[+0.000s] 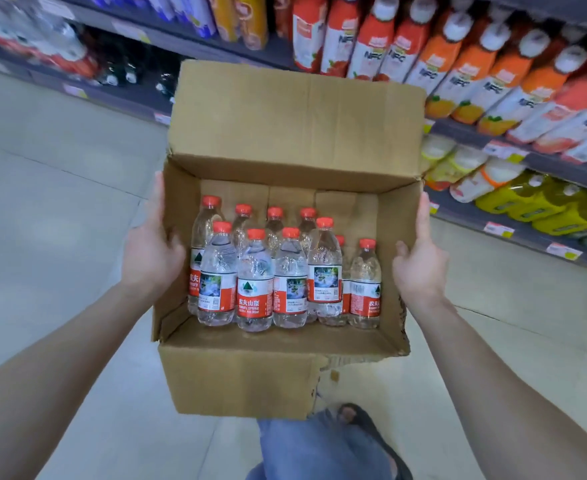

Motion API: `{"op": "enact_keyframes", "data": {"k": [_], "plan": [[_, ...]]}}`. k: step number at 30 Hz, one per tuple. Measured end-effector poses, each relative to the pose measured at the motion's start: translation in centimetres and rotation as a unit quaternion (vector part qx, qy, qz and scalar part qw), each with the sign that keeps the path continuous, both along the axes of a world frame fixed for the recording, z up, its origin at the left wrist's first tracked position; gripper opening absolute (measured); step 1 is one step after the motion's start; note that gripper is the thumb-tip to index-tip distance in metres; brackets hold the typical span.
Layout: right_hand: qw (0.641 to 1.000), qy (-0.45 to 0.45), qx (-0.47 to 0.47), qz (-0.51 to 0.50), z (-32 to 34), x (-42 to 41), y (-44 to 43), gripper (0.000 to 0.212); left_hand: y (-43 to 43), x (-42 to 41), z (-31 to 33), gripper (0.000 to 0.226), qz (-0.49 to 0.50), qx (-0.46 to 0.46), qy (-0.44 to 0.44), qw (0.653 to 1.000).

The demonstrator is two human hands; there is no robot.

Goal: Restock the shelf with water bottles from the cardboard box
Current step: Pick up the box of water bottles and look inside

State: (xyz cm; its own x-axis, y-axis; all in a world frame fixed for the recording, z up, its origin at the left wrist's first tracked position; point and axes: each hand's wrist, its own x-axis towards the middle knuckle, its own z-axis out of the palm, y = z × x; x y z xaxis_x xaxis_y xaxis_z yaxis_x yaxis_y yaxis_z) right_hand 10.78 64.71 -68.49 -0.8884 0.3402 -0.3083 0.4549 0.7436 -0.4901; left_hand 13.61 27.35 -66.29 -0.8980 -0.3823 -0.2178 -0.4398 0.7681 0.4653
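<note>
Head view: a shop aisle, seen from above past two bare arms.
Shelves [475, 133]: run along the right and the far side, packed with juice bottles [441, 57] in red, orange and yellow.
Floor [60, 202]: pale tiles.
Box [240, 375]: open cardboard, carried in mid-air beside the shelves; far flap stands up, near flap hangs down with a torn right corner.
Water bottles [255, 282]: about ten, upright inside the box, red-capped and bunched together.
Left hand [150, 258]: grips the box's left wall, thumb over the rim, fingers outside.
Right hand [420, 268]: grips the right wall the same way.
Leg [312, 445]: jeans, below the box.
Sandal [364, 420]: dark, on the foot.
</note>
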Motion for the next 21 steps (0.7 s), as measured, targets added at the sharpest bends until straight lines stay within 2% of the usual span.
{"op": "enact_keyframes", "data": {"k": [10,21], "plan": [[1.0,0.005,0.006,-0.008,-1.9,-4.5,-21.6,0.092,-22.4,-6.0,-0.8,0.095,-0.015,-0.011,-0.001,1.0],[0.996,0.013,0.044,-0.073,-5.3,-3.9,-44.6,0.091,-44.2,-10.5,-4.6,0.092,-0.1,-0.006,0.008,0.995]]}}
